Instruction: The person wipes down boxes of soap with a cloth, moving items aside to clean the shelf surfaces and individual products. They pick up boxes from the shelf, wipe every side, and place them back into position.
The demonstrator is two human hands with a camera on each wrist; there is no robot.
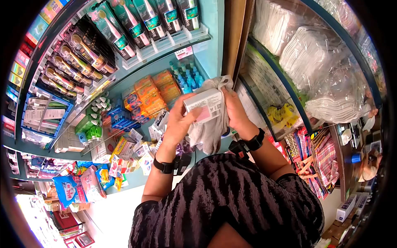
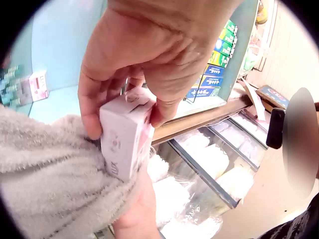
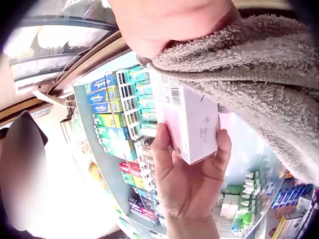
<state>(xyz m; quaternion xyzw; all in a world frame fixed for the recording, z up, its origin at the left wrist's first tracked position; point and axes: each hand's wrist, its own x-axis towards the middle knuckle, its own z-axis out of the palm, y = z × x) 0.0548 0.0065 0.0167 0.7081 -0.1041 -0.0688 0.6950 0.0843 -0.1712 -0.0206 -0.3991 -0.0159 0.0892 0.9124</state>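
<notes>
A white and pink box (image 1: pixel 204 106) with a barcode is gripped between the thumb and fingers of my left hand (image 1: pixel 178 124). In the left wrist view, "LUX" reads on the box (image 2: pixel 127 134), and the left hand (image 2: pixel 144 59) pinches it from above. My right hand (image 1: pixel 237 111) grips a grey cloth (image 1: pixel 206 134) behind and beside the box. The right wrist view has the cloth (image 3: pixel 249 74) bunched under the right hand (image 3: pixel 172 22) and against the box (image 3: pixel 192 119), whose other end the left hand (image 3: pixel 192 186) holds. Some right fingers are hidden by the cloth.
Shelves hold toothbrush packs (image 1: pixel 111 33), orange packets (image 1: pixel 144 93), blue-capped bottles (image 1: pixel 190 78) and small boxes (image 1: pixel 134 149). At right, a glass case (image 1: pixel 285 87) contains plastic-wrapped white stacks (image 1: pixel 308 49). Colourful folded cloths (image 1: pixel 326 165) lie lower right.
</notes>
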